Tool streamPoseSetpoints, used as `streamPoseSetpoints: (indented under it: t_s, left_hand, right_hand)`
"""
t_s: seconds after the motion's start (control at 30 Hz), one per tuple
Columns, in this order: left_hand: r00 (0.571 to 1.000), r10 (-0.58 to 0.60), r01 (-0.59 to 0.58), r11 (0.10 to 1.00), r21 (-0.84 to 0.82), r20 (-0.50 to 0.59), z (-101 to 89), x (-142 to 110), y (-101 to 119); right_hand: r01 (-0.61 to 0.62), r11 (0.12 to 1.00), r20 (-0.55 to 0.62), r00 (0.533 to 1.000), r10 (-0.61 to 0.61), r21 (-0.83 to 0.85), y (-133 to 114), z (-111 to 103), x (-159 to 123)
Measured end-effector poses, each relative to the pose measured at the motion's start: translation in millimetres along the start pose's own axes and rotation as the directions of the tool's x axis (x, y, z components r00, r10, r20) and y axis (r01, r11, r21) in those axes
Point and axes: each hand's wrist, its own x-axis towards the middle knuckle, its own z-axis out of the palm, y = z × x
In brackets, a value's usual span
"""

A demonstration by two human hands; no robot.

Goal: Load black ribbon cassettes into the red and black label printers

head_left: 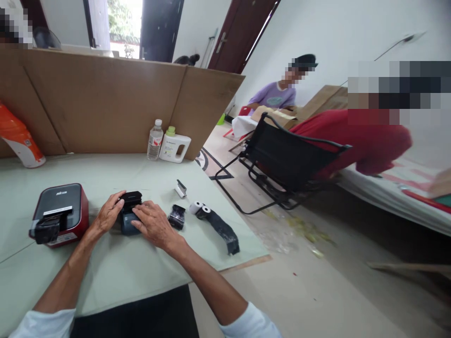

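A small dark blue-black device [127, 213] with its lid raised sits on the pale green table [116, 267]. My left hand [107, 213] holds its left side, fingers on the lid. My right hand [153, 224] lies over its right side and front. Just right of that hand lie a small black part [176, 217], two white paper rolls [199, 208] and a black strip [223, 231]. A small silver-grey piece [181, 188] rests farther back.
A red and black label printer [59, 213] stands left of my hands. A water bottle [155, 140], white jug [174, 147] and orange bottle [19, 138] stand by the cardboard wall [105, 103]. A black folding chair [282, 159] and two people are to the right.
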Motion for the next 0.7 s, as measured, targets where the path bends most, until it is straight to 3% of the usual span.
streamPoseSetpoints:
  t_s: [0.4, 0.7]
  left_hand:
    - [0.999, 0.013, -0.013, 1.0, -0.006, 0.042, -3.8, -3.4, 1.0]
    - [0.999, 0.022, -0.023, 1.0, 0.018, 0.046, -3.8, -3.3, -2.3]
  right_hand:
    - [0.011, 1.0, 0.053, 0.999, -0.01, -0.024, -4.6, 13.8, -0.3]
    - [0.051, 0.997, -0.117, 0.992, -0.044, 0.056, 3.5, 20.5, -11.2]
